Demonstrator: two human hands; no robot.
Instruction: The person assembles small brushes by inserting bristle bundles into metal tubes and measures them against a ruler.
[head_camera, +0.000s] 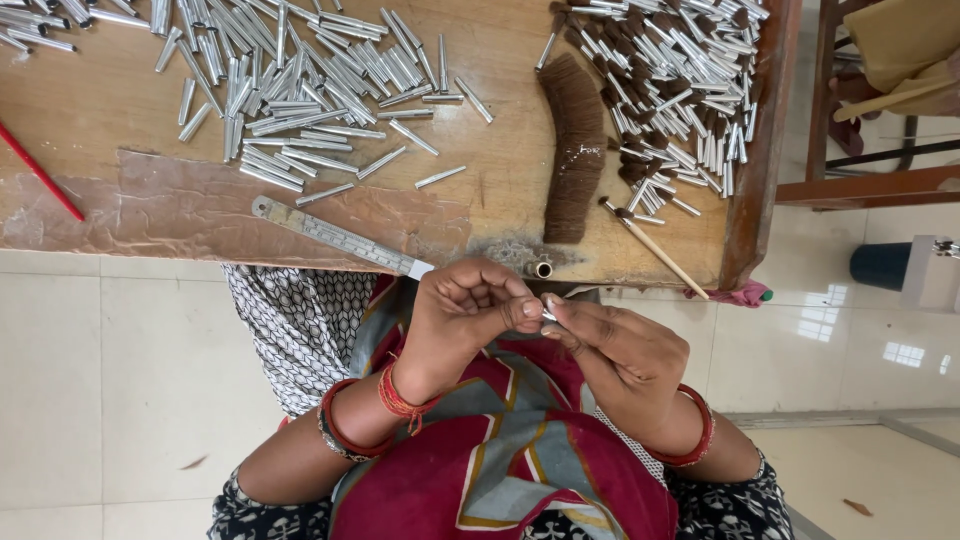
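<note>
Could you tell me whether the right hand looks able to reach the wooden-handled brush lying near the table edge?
Probably yes: the right hand is beside the table edge, and nothing lies between it and the brush, though its fingers pinch a small metal piece.

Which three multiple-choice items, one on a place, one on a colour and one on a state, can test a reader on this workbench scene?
1. Where does the flat metal ruler lie?
A. by the wooden table's near edge
B. on the tiled floor
C. on the wooden chair

2. What colour is the curved band of loose bristles?
A. white
B. dark brown
C. green

3. How do the left hand and right hand stand?
A. spread flat on the table
B. far apart
C. fingertips together, pinching a small silver metal tube

Answers: 1 A, the ruler rests along the near edge. 2 B, the bristles look dark brown. 3 C, both hands meet at the tube.
</note>
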